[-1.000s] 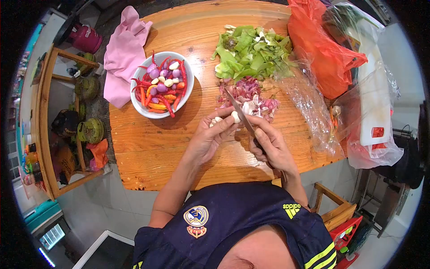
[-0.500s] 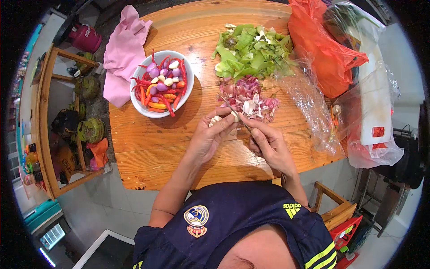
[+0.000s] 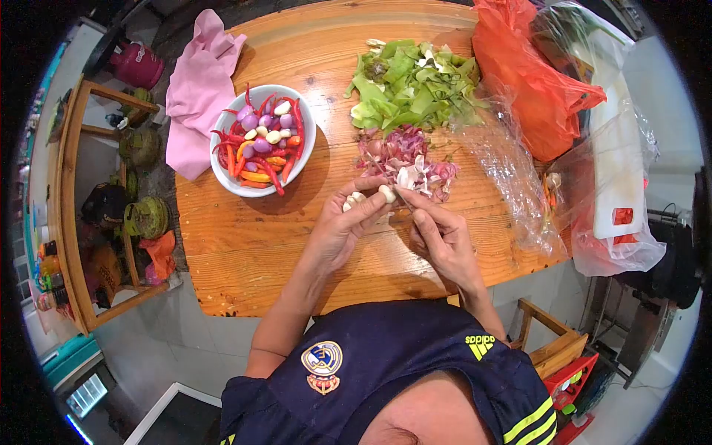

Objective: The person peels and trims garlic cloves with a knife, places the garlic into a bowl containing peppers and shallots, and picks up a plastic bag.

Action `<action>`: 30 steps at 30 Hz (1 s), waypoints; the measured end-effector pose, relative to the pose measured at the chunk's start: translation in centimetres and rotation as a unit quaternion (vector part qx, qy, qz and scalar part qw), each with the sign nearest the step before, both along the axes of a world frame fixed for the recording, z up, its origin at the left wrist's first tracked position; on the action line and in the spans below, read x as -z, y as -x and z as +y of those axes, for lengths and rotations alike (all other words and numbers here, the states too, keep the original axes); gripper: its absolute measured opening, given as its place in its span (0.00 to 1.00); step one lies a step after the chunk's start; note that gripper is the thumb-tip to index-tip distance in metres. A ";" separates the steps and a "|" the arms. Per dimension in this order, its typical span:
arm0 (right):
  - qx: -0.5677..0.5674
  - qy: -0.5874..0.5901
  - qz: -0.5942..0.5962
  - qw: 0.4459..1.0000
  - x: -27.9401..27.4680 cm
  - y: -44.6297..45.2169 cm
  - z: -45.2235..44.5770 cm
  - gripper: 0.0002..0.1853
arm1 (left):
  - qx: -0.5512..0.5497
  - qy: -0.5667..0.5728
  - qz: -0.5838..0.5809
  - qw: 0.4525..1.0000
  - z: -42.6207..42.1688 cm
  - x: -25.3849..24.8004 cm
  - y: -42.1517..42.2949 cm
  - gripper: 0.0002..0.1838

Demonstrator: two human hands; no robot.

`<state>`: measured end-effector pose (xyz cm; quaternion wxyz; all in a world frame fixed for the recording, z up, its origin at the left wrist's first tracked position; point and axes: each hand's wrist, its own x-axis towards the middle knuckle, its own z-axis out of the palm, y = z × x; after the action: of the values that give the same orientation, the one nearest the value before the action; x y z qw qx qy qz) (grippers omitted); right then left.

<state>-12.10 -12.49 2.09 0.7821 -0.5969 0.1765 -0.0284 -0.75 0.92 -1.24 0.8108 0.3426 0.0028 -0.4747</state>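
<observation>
Pink, crumpled cloth (image 3: pixel 200 96) drapes over the surface's (image 3: pixel 245 259) far left corner. Beside it, a smooth, rounded white bowl (image 3: pixel 309 152) carries glossy, tapering chillies (image 3: pixel 254 176) and bulbous shallots (image 3: pixel 262 145). Nearer the near edge, the left hand (image 3: pixel 345 222) pinches plump garlic cloves (image 3: pixel 387 193). Papery peels (image 3: pixel 406 159) and limp green peelings (image 3: pixel 415 85) spread toward the far edge. The right hand (image 3: pixel 441 233) grips a knife (image 3: pixel 409 207), seen nearly edge-on. Crinkled clear plastic (image 3: pixel 512 185) and a creased red bag (image 3: pixel 523 89) lie toward the right edge.

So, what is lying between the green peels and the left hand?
In the head view, pink skins with some white skins lie on the table between the green peels and the left hand.
</observation>
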 end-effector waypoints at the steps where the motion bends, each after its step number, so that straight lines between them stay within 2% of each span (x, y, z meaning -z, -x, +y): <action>1: 0.017 0.029 0.005 0.999 0.3 -0.1 0.2 0.18 | 0.005 -0.006 -0.005 1.000 0.1 0.1 0.0 0.14; 3: 0.031 0.044 0.011 0.998 0.4 -0.2 0.0 0.18 | 0.017 -0.014 -0.017 1.000 0.2 0.0 0.0 0.15; 11: -0.035 -0.079 -0.001 0.996 -1.0 -0.1 -1.3 0.23 | 0.026 -0.030 -0.014 0.999 0.2 -0.5 0.0 0.15; 14: -0.067 -0.058 -0.007 0.996 -1.3 -0.3 -0.7 0.26 | 0.008 -0.046 -0.048 0.998 0.2 -0.5 0.2 0.16; 17: -0.095 -0.045 -0.008 0.994 -0.8 -0.6 -0.9 0.24 | 0.013 -0.048 -0.080 0.996 0.4 -0.5 0.2 0.15; 20: -0.075 -0.004 -0.004 0.997 -0.6 -0.5 -0.8 0.21 | 0.005 -0.045 -0.086 0.995 0.4 -0.3 0.3 0.15; 26: -0.043 -0.104 0.022 0.993 0.5 0.0 -0.9 0.19 | 0.005 -0.044 -0.060 0.997 0.4 -0.3 0.2 0.15; 30: -0.038 -0.069 -0.001 0.997 0.7 0.0 -0.4 0.19 | -0.005 -0.087 -0.118 0.989 0.5 0.3 0.5 0.13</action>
<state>-12.08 -12.93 1.38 0.8224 -0.5474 0.1543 0.0128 -1.25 1.46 -1.57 0.7747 0.4655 -0.0503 -0.4250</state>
